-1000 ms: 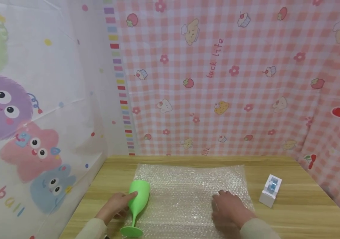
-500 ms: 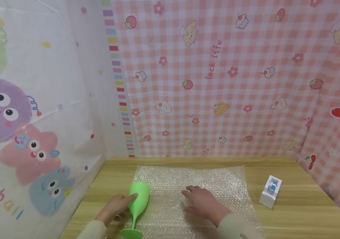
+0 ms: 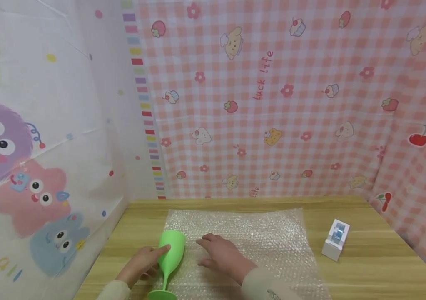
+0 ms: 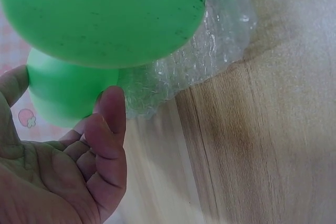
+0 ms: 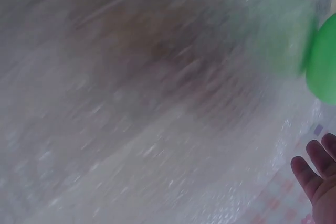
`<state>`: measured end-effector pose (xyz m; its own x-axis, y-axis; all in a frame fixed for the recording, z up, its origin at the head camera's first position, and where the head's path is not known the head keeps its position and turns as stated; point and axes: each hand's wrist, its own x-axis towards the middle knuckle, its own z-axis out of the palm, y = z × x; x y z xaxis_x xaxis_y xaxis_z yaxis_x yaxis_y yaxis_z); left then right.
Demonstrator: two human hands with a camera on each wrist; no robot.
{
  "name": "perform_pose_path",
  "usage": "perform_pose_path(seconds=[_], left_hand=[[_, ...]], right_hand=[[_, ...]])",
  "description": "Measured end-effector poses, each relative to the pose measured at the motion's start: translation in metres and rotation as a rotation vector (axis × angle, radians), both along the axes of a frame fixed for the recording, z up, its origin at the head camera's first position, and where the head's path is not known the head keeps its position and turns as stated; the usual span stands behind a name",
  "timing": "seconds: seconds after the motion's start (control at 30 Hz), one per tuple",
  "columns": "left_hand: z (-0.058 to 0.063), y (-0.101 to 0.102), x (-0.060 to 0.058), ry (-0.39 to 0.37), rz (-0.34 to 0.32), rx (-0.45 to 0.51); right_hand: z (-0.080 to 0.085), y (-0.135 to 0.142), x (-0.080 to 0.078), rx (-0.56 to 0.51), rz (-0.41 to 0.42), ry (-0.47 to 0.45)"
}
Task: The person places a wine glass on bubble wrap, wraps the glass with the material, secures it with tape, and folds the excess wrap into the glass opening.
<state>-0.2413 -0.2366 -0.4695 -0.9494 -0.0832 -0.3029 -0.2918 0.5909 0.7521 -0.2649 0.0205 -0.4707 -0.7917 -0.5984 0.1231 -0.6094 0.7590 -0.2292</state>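
Green goblet [image 3: 168, 258] lies on its side at the bubble wrap's [image 3: 257, 241] left edge, stem toward the person. Left hand [image 3: 141, 264] touches its bowl, fingers loosely extended, no grip. Right hand [image 3: 222, 258] lies flat and relaxed on the wrap, just right of the bowl.

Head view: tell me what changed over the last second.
The right hand slid leftward across the clear bubble wrap sheet, ending close beside the green plastic goblet. The left hand stayed against the goblet, which lies as before; the small white box did not move.

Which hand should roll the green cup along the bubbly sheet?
Probably the left hand: its fingers touch the green cup lying at the bubble wrap's edge. The right hand lies flat beside it.
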Motion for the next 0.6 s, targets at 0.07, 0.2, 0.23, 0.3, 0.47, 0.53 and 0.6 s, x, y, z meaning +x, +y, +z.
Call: perform_pose_path(seconds=[0.07, 0.2, 0.23, 0.3, 0.47, 0.53, 0.6], left_hand=[[-0.001, 0.0, 0.0, 0.0, 0.0, -0.003], [0.0, -0.002, 0.0, 0.004, -0.003, 0.003], [0.0, -0.001, -0.001, 0.005, -0.008, 0.005], [0.0, -0.001, -0.001, 0.015, -0.016, 0.005], [0.001, -0.003, 0.0, 0.02, -0.02, -0.006], [0.0, -0.003, 0.0, 0.011, -0.02, 0.002], [-0.001, -0.002, -0.001, 0.007, -0.022, 0.015]], right_hand=[[-0.001, -0.008, -0.001, -0.029, 0.01, 0.012], [-0.004, -0.023, -0.005, -0.059, 0.009, 0.038], [-0.005, -0.027, -0.006, -0.061, 0.004, 0.046], [-0.007, -0.034, -0.008, -0.071, -0.001, 0.061], [-0.01, -0.051, -0.009, -0.094, 0.004, 0.076], [-0.009, -0.055, -0.007, -0.095, 0.003, 0.075], [-0.008, -0.057, -0.006, -0.095, -0.001, 0.079]])
